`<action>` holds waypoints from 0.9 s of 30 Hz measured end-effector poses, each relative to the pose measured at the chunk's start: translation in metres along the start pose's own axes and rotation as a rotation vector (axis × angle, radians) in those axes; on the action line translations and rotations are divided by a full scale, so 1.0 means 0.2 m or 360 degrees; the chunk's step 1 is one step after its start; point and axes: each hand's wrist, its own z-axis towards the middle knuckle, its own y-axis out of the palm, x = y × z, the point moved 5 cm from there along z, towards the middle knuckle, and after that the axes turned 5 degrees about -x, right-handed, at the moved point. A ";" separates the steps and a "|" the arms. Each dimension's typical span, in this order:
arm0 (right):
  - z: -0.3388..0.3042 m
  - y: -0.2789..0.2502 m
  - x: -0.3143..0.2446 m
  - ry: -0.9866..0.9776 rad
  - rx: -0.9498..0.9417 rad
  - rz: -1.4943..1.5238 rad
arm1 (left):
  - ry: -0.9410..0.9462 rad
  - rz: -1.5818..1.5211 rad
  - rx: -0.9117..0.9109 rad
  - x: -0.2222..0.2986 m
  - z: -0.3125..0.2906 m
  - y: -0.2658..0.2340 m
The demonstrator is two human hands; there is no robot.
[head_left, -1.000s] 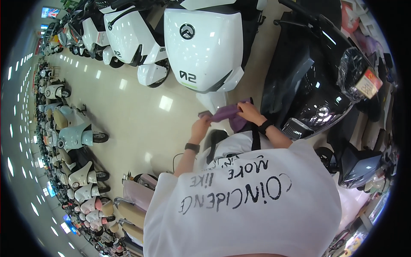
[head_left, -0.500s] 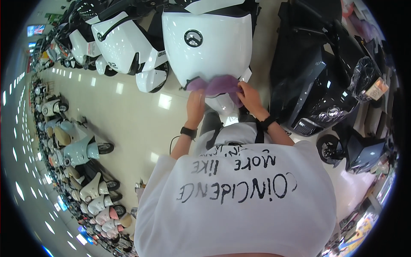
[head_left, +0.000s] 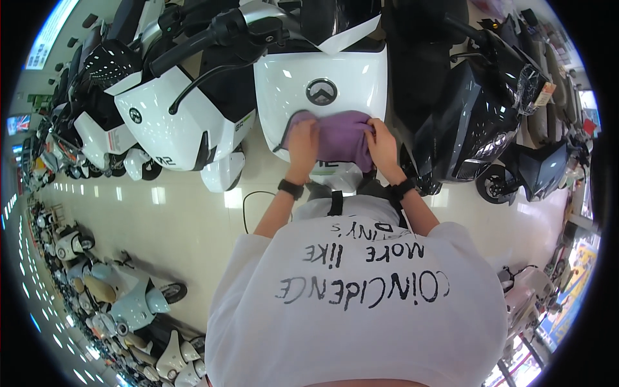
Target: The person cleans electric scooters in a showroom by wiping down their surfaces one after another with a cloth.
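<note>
A purple cloth (head_left: 343,137) is stretched between my two hands in front of a white scooter's front panel (head_left: 284,84). My left hand (head_left: 303,143) grips the cloth's left part, its fingers curled into the fabric. At the right edge my right hand (head_left: 382,140) pinches the cloth between thumb and fingers. The cloth covers the lower middle of the panel, below a round dark badge (head_left: 322,91). Beneath it shows the scooter's white front mudguard (head_left: 336,175), partly hidden by the cloth. I cannot tell whether the cloth presses on the panel.
Close on the left stands another white scooter (head_left: 161,122), its handlebar (head_left: 213,45) reaching toward the middle one. A glossy black scooter (head_left: 474,122) is close on the right. Several more scooters line the far left, including a pale blue one (head_left: 132,300). Tiled floor (head_left: 206,219) lies between the rows.
The cloth, bunched lower on the panel before, is now spread wider and higher between my hands. My view has shifted, bringing the scooter's handlebar into sight.
</note>
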 end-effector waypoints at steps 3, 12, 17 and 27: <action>0.06 -0.07 -0.05 0.0145 0.0174 0.0079 | 0.0009 -0.0236 0.0071 0.04 0.03 -0.03; 0.27 0.08 -0.43 -0.0568 0.0378 -0.0334 | 0.0189 0.0357 0.0151 0.04 0.33 0.06; 0.13 0.24 -0.23 -0.0856 0.0070 -0.0711 | -0.0089 0.0689 -0.0354 -0.11 0.04 0.19; 0.19 0.16 -0.20 -0.0988 -0.0213 -0.0548 | -0.0037 0.0713 -0.0259 -0.04 0.02 0.20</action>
